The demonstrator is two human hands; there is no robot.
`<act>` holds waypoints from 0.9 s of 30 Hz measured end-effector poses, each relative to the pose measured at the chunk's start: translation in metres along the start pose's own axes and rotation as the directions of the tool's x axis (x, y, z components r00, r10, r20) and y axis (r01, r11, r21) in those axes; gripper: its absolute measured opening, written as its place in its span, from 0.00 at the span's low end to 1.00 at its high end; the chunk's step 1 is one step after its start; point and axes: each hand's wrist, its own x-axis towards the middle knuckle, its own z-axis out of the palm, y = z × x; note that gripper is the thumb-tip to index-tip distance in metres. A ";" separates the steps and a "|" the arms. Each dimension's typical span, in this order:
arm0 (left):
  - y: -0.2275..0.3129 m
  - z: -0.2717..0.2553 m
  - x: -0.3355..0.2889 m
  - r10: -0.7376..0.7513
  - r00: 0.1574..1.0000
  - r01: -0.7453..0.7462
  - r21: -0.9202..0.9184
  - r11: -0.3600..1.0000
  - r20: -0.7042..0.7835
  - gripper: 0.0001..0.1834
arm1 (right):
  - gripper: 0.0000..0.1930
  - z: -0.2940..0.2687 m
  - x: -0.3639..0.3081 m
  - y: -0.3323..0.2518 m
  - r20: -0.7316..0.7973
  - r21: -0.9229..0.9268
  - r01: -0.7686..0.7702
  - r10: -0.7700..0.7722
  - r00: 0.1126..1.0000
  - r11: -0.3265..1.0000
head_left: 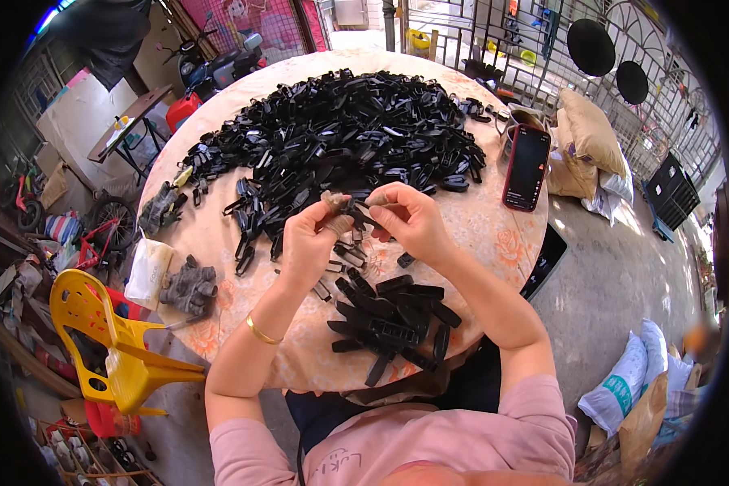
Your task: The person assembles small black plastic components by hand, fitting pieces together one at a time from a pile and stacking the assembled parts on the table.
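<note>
Over the near middle of a round table, both my hands meet at a small black plastic part (360, 215). My left hand (314, 233), with a gold bangle on its wrist, pinches one side of it; thumb and fingertip wear fabric covers. My right hand (413, 220) grips the other side with thumb and forefinger. The part's exact kind is hidden by my fingers. Beyond them spreads a big heap of small black plastic pieces (356, 130). Nearer to me lies a smaller pile of longer black pieces (393, 324). A few frame-like loose pieces (350, 255) rest below my hands.
A phone (526, 168) leans on a metal container at the table's right. Dark gloves (189, 287) and a white packet (149, 271) lie at the left edge of the patterned tablecloth (510, 243). A yellow chair (117, 340) stands left; sacks (591, 146) sit right.
</note>
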 end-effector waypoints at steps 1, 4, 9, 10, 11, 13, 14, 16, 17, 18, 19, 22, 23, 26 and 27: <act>0.001 0.001 -0.001 -0.003 1.000 0.003 -0.007 1.000 -0.002 0.14 | 0.06 0.000 0.000 0.000 0.000 0.000 -0.001 0.001 1.000 1.000; -0.002 0.003 -0.001 -0.023 1.000 0.022 -0.053 0.998 -0.015 0.14 | 0.03 0.002 0.000 0.000 0.012 0.028 -0.087 0.086 0.996 0.996; -0.002 0.005 -0.003 -0.007 1.000 0.006 -0.053 0.999 -0.023 0.14 | 0.04 0.005 -0.001 0.010 -0.008 -0.209 0.186 -0.192 0.981 0.960; -0.002 0.005 -0.004 -0.024 1.000 0.024 -0.044 0.999 -0.005 0.13 | 0.04 0.005 -0.001 0.013 -0.010 -0.210 0.186 -0.192 0.981 0.960; -0.002 0.005 -0.005 -0.042 0.999 0.043 -0.034 0.999 0.012 0.13 | 0.05 0.005 -0.001 0.015 -0.014 -0.307 0.302 -0.322 0.947 0.903; -0.002 0.004 -0.004 -0.050 0.999 0.051 -0.111 0.993 0.005 0.13 | 0.06 0.008 -0.001 0.016 -0.006 -0.400 0.405 -0.445 0.896 0.822; -0.003 0.002 -0.003 -0.059 0.998 0.057 -0.187 0.981 -0.003 0.13 | 0.07 0.011 -0.003 0.015 -0.038 -0.346 0.307 -0.340 0.940 0.887; -0.002 -0.001 -0.002 -0.088 0.995 0.095 -0.306 0.947 0.035 0.13 | 0.08 0.010 -0.003 0.012 -0.064 -0.289 0.203 -0.231 0.971 0.936; -0.002 -0.001 -0.002 -0.077 0.996 0.089 -0.313 0.946 0.052 0.12 | 0.10 0.007 -0.002 0.008 0.019 -0.300 0.155 -0.157 0.987 0.941; -0.001 -0.002 -0.002 -0.066 0.995 0.084 -0.321 0.943 0.068 0.12 | 0.12 0.005 -0.001 0.006 0.101 -0.316 0.108 -0.080 0.992 0.943; 0.000 -0.004 -0.001 -0.066 0.996 0.084 -0.320 0.944 0.067 0.12 | 0.15 0.006 -0.003 0.007 0.114 -0.371 0.148 -0.113 0.987 0.917; 0.002 -0.007 -0.001 0.011 0.990 0.014 -0.178 0.984 0.139 0.11 | 0.15 0.008 -0.006 0.002 0.129 -0.502 0.266 -0.233 0.964 0.823; 0.002 -0.007 -0.001 0.038 0.990 -0.016 -0.161 0.987 0.137 0.11 | 0.15 0.009 -0.008 0.003 0.127 -0.502 0.264 -0.232 0.964 0.823; 0.001 -0.009 -0.002 0.063 0.989 -0.042 -0.149 0.988 0.136 0.11 | 0.13 0.013 -0.009 0.006 0.114 -0.599 0.346 -0.351 0.929 0.722; 0.001 -0.011 -0.002 0.065 0.989 -0.043 -0.155 0.987 0.136 0.11 | 0.13 0.014 -0.008 0.005 0.130 -0.574 0.341 -0.328 0.936 0.745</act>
